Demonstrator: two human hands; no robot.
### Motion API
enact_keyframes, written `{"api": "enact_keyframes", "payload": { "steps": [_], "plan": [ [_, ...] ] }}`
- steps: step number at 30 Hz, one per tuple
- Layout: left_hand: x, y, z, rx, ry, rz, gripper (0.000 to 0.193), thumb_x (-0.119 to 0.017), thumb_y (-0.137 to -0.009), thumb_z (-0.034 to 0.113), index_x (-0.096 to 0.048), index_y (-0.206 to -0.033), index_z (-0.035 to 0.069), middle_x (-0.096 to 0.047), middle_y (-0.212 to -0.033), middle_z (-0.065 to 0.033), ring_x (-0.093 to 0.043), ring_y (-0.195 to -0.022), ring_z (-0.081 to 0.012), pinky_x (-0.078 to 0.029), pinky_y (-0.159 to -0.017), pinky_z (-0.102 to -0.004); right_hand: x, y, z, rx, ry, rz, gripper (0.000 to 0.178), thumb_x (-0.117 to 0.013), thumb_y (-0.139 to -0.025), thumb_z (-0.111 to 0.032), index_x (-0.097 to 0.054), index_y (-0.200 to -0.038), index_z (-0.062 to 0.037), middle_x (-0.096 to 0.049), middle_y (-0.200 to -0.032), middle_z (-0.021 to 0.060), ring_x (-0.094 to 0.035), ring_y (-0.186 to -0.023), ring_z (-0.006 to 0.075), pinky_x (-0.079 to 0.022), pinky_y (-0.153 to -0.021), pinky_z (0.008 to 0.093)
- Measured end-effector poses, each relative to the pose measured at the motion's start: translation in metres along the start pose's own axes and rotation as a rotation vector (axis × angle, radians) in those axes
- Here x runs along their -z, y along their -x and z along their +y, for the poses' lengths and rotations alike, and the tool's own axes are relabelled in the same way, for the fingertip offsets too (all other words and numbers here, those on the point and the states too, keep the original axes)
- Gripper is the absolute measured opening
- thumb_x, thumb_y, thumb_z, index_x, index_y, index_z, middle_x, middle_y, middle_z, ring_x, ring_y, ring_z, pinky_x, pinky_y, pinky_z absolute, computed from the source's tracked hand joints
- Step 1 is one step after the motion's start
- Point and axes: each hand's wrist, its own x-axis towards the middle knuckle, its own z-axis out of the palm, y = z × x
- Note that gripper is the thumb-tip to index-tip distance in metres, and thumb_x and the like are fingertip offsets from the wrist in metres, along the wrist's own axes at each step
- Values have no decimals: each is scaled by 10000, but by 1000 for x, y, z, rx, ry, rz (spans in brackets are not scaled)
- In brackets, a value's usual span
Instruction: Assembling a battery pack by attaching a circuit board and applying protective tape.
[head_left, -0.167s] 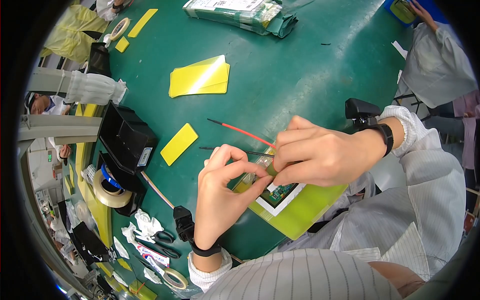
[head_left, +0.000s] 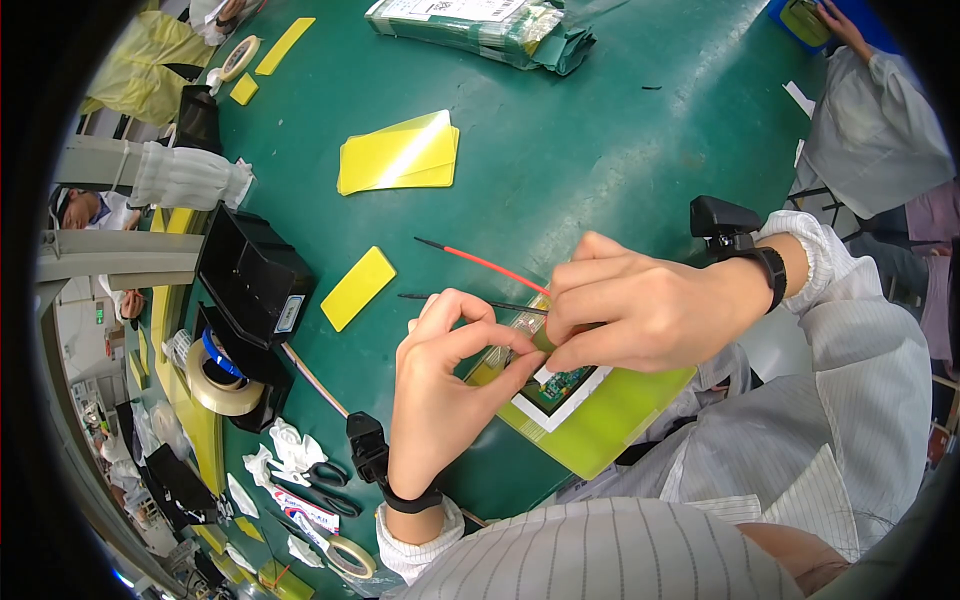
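My left hand [head_left: 445, 375] has its thumb and index finger pinched together at the edge of a green circuit board [head_left: 562, 388]. Beside it, my right hand [head_left: 645, 310] is closed too, its fingertips almost touching the left ones. What either pinch holds is too small and covered to make out. Under the hands the board sits within a dark and white frame [head_left: 583, 398], on a yellow-green sheet [head_left: 635, 420] near the table's edge. A red wire [head_left: 492, 266] and a black wire [head_left: 470, 301] stick out leftward from beneath my right hand.
Yellow cards [head_left: 395, 160] lie stacked beyond the hands, with a single yellow card [head_left: 358, 289] closer. At left stand black bins [head_left: 255, 280] and tape rolls [head_left: 218, 385]. Scissors [head_left: 322, 485] lie near my left wrist. A wrapped package [head_left: 470, 30] lies at the far side; co-workers sit around.
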Motion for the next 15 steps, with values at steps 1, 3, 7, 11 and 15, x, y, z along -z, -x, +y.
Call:
{"api": "enact_keyframes", "payload": {
  "steps": [1,3,7,11,15],
  "plan": [
    [0,0,0,0,1,1,196,-860,-667,48,-742,-815,100,-518,-819,-14,-543,-808,-210,-400,-752,-328,-1,0,0,4,-7,13,90,-710,-736,-46,-663,-810,-28,-600,-850,37,-565,-870,205,-369,-752,356],
    [0,0,0,-5,0,0,197,-860,-667,46,-742,-815,99,-519,-818,-14,-543,-808,-210,-401,-753,-328,-1,0,0,7,-12,25,90,-710,-730,-46,-662,-804,-28,-600,-850,36,-565,-871,205,-369,-753,356],
    [0,0,0,-3,0,3,198,-860,-666,42,-744,-817,97,-523,-816,-14,-544,-811,-210,-402,-758,-330,-1,0,-1,-5,-6,16,84,-712,-727,-50,-653,-785,-34,-599,-846,35,-565,-865,206,-371,-754,356],
    [0,0,1,2,3,0,198,-861,-666,41,-746,-817,98,-525,-817,-15,-545,-813,-209,-402,-760,-330,-2,0,-1,-21,-12,28,81,-712,-730,-53,-641,-766,-41,-602,-842,33,-563,-851,206,-369,-750,355],
    [0,0,1,9,7,0,200,-862,-664,39,-748,-818,97,-524,-815,-14,-544,-814,-207,-400,-765,-330,2,1,0,-7,11,-23,163,-751,-791,-72,-720,-948,-39,-611,-900,16,-576,-806,193,-350,-718,352]
  ]
}}
